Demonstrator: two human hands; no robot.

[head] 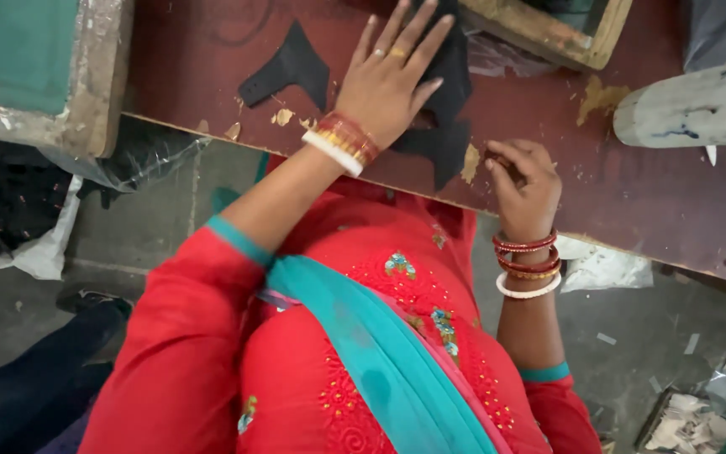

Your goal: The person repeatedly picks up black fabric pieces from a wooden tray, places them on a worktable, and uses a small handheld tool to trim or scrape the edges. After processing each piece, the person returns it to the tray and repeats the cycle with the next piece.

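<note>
A: How is the black cut fabric piece (443,101) held?

B: It is pressed flat on the maroon table (632,185) under the spread left hand (388,80). Thin, limp stuff, judged best lifted by an edge.

A: The right hand (524,181)?

B: Curled loosely at the table edge; nothing is seen gripped.

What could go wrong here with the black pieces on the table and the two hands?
1. The black piece under the left hand lies near the table edge; if the flat palm lifts, it might slip to the floor.
2. The table's surface is flaking; tan chips could stick to the pieces, including the second black piece.
3. The right hand is closed near the edge; what it grips is unclear.
</note>
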